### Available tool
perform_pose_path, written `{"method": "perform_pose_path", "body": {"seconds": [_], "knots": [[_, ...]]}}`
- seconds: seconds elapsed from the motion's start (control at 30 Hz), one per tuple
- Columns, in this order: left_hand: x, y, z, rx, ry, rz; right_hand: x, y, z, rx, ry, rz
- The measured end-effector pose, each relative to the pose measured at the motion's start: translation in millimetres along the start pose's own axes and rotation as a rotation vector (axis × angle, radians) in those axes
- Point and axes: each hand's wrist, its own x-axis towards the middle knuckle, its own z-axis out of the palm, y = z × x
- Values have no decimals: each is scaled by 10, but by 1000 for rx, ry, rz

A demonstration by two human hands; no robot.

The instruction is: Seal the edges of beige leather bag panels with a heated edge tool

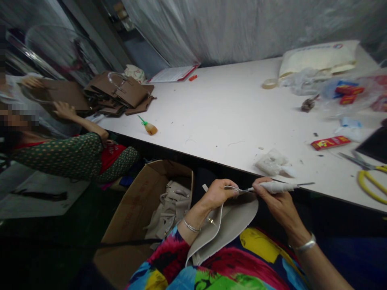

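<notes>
A light grey bag piece (238, 221) with a small gold-coloured fitting lies on my lap, its top edge raised. My left hand (219, 193) pinches that edge between thumb and fingers. Wrapped round a thin tool with a whitish covered handle (276, 187) is my right hand (278, 205). The tool's slim tip meets the edge of the piece beside my left fingertips. A thin strand or loop shows at the left fingertips, too small to make out.
A cardboard box (121, 217) of grey pieces stands at my left. On the white table (211, 112) are yellow-handled scissors (370, 181), a red box (330, 143), tape (270, 83), a glue bottle (149, 128) and brown bags (130, 94). A person handles a brown bag at far left.
</notes>
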Motion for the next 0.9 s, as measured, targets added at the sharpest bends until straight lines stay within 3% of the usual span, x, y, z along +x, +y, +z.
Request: {"method": "perform_pose_path", "body": {"seconds": [0.27,0.6,0.73,0.9], "knots": [[12,-18,7,8,-27,10,37,-62,33,-49,-54,-3],[-6,-29,63,120,23,8,193,-103,83,-122,-143,61],[12,-47,46,86,48,11,132,-78,36,-148,-192,-42],[30,-84,26,11,-1,31,-66,-23,-141,-254,-323,-345]]}}
